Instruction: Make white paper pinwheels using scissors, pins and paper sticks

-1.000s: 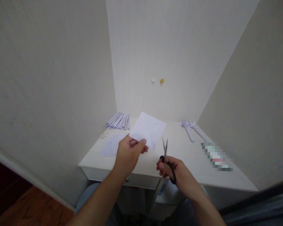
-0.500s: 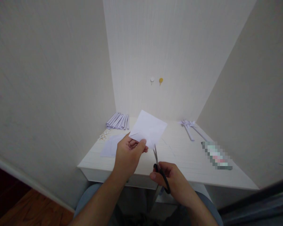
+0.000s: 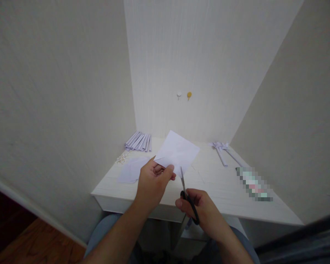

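A white sheet of paper (image 3: 178, 148) is pinched in my left hand (image 3: 155, 179), between thumb and fingers at its near left edge. A slit runs in from that left side, close to my fingers. My right hand (image 3: 199, 209) grips black-handled scissors (image 3: 183, 183), with fingers in the loops. The scissor blades point up and away, their tips at the near corner of the paper. Whether the blades are biting into the paper is hard to make out. Both hands are raised over the front of the white table (image 3: 217, 194).
Several rolled paper tubes (image 3: 139, 141) lie at the back left. In front of them are small white bits (image 3: 123, 158) and flat paper sheets (image 3: 130, 170). At the right lie paper tubes with a bow-like top (image 3: 220, 146) and a pixelated item (image 3: 253, 185). Two hooks (image 3: 189, 95) hang on the wall.
The paper and my left hand have shifted slightly right, bringing the near corner of the paper to the scissor tips. The scissor blades look closer together than before.
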{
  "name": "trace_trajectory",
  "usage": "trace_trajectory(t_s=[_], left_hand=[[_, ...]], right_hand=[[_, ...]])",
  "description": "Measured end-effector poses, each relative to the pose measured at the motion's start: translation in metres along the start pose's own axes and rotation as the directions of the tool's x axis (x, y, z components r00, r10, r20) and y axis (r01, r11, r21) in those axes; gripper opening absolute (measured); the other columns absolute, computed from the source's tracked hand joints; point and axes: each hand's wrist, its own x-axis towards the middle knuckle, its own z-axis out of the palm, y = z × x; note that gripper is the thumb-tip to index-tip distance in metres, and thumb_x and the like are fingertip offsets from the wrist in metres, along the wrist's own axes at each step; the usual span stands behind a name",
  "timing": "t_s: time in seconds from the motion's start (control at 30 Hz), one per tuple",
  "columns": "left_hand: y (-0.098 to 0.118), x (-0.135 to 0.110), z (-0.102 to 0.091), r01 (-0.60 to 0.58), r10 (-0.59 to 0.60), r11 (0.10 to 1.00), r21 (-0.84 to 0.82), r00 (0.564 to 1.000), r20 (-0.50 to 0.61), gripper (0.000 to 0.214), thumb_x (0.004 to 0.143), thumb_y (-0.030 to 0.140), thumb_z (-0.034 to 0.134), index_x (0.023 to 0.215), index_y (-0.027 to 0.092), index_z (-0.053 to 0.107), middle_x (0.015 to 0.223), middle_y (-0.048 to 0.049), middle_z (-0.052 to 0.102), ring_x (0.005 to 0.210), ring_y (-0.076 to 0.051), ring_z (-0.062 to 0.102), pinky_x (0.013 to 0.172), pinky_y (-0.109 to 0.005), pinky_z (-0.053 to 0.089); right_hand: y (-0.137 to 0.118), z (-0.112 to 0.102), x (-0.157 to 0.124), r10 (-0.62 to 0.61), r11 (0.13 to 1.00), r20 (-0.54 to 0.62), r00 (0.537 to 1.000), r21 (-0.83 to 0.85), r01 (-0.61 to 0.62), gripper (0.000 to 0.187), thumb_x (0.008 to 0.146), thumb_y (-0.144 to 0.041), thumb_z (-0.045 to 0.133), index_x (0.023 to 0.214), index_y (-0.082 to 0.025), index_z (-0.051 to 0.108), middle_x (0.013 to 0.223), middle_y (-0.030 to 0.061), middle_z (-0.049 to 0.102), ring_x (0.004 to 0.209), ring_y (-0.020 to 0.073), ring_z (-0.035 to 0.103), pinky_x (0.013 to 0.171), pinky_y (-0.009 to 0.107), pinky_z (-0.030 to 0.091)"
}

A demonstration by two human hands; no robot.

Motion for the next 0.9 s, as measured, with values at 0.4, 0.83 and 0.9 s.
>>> trace_trajectory(t_s=[0.4, 0.83, 0.9], left_hand=[[0.0005, -0.0022, 0.0019, 0.002, -0.002, 1.0, -0.002, 1.0, -0.013, 0.019, 0.07, 0.028, 0.075, 0.08, 0.015, 0.065, 0.058, 0.0009, 0.07, 0.056, -0.015, 0.069, 0.057, -0.023, 0.055], [0.0026, -0.0005, 0.0021, 0.028, -0.029, 0.998, 0.049, 0.999, 0.017, 0.021, 0.068, 0.036, 0.072, 0.067, 0.016, 0.066, 0.052, 0.0, 0.066, 0.051, -0.013, 0.06, 0.052, -0.024, 0.049], [0.0026, -0.0002, 0.0014, 0.027, -0.029, 0.995, 0.094, 0.999, 0.026, 0.023, 0.069, 0.038, 0.07, 0.06, 0.017, 0.064, 0.049, 0.0008, 0.062, 0.049, -0.013, 0.056, 0.051, -0.024, 0.046]], right_hand=[[0.0022, -0.0003, -0.0004, -0.005, 0.999, -0.018, 1.0, -0.054, 0.004, 0.039, 0.076, -0.049, 0.074, 0.065, -0.021, 0.048, 0.06, -0.0061, 0.038, 0.058, 0.0111, 0.032, 0.054, 0.028, 0.024], [0.0021, -0.0004, 0.0013, 0.021, 0.997, -0.016, 1.0, -0.073, -0.022, 0.05, 0.072, -0.063, 0.074, 0.063, -0.021, 0.048, 0.058, -0.006, 0.038, 0.057, 0.0109, 0.031, 0.053, 0.028, 0.023], [0.0031, -0.0004, 0.0017, 0.026, 0.998, -0.014, 1.0, -0.065, -0.027, 0.051, 0.072, -0.064, 0.074, 0.062, -0.022, 0.047, 0.058, -0.006, 0.038, 0.056, 0.0108, 0.031, 0.053, 0.028, 0.023]])
